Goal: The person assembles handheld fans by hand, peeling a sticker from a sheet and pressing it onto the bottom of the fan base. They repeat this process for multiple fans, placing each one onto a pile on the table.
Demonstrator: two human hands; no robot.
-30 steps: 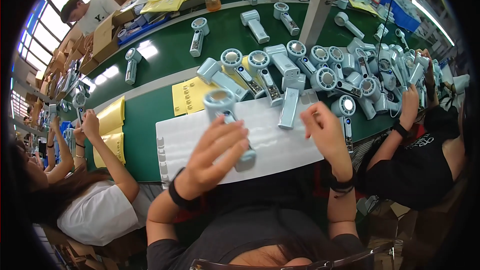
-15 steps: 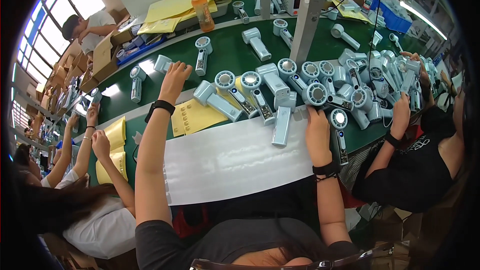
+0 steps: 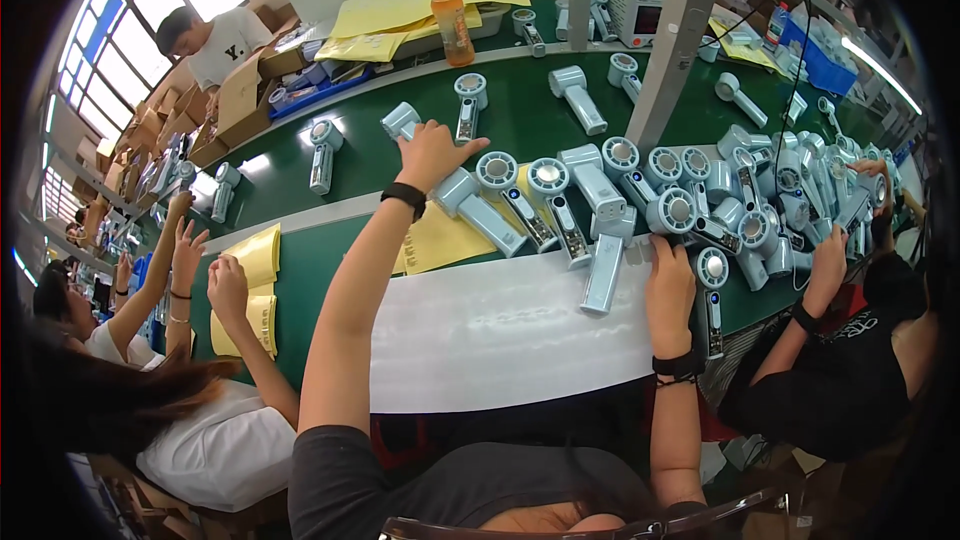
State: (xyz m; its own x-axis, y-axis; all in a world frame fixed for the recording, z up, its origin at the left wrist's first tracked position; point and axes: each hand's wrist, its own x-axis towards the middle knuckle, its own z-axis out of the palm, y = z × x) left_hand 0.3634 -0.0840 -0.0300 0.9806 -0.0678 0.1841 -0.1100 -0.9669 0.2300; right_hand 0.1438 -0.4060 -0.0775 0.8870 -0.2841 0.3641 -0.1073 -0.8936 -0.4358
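Observation:
My left hand point(image 3: 440, 155) reaches over the green table with its thumb spread to the right. Its fingertips are at the handle of a pale blue handheld fan point(image 3: 402, 120) lying on its side; whether they touch it is hard to tell. Below my left wrist lies another fan point(image 3: 482, 215), on yellow paper point(image 3: 440, 242). My right hand point(image 3: 668, 285) rests at the right edge of a glossy white sheet point(image 3: 510, 340), fingers stretched forward below a round fan head point(image 3: 671, 210). A fan point(image 3: 603, 265) lies partly across the sheet, and one with an uncovered handle point(image 3: 713, 302) lies right of my hand.
Several fans are heaped at the right point(image 3: 790, 190), near a co-worker's hand point(image 3: 828, 258). A metal post point(image 3: 680, 40) rises behind the fans. An orange bottle point(image 3: 452, 25) stands at the back. More co-workers' hands point(image 3: 228, 285) are at the left.
The view has shifted, so most things sit further right. My left hand has moved right relative to the table, its thumb now spread. My right hand stays at the sheet's edge.

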